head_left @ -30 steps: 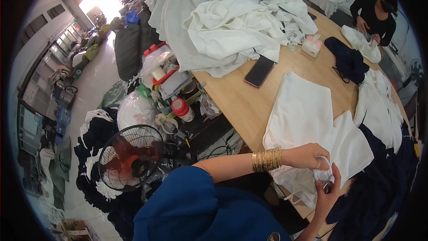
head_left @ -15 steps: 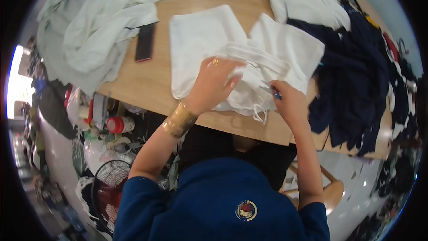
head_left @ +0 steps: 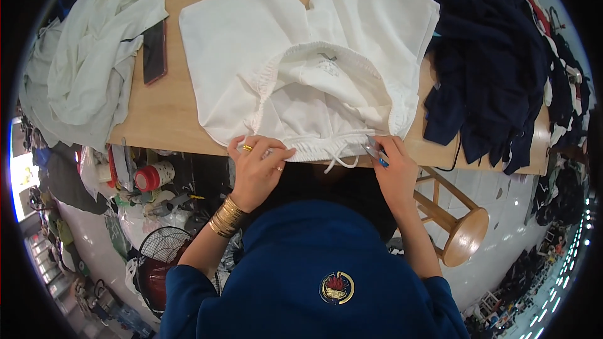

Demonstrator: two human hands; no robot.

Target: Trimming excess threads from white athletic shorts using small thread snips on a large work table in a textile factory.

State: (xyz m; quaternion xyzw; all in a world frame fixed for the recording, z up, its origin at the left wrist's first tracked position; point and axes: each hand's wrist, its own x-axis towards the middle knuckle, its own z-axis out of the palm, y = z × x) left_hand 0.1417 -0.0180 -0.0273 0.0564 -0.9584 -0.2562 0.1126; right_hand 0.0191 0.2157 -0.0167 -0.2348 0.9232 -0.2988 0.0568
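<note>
A pair of white shorts (head_left: pixel 239 44) lies spread on the table, legs pointing away from me and the elastic waistband gaping open at the near edge. My left hand (head_left: pixel 256 172) is closed on the left part of the front waistband. In my right hand (head_left: pixel 397 172) are small thread snips (head_left: pixel 381 159), with a metal blade and a bit of blue showing between the fingers. That hand's fingertips also touch the waistband at its right. Between both hands a white drawstring (head_left: pixel 339 158) hangs in loops over the table's edge.
On the wooden table (head_left: pixel 151 113), a dark phone (head_left: pixel 155 53) lies beside heaped white and grey clothes (head_left: pixel 94 50). Navy garments (head_left: pixel 490 69) pile up at the right. Below stand a wooden stool (head_left: pixel 465 235), a fan (head_left: pixel 160 263) and a red-lidded container (head_left: pixel 154 176).
The shorts' waistband has been pulled toward me and spread open at the table's edge. My left hand has come down and taken hold of it. The snips stay in my right hand.
</note>
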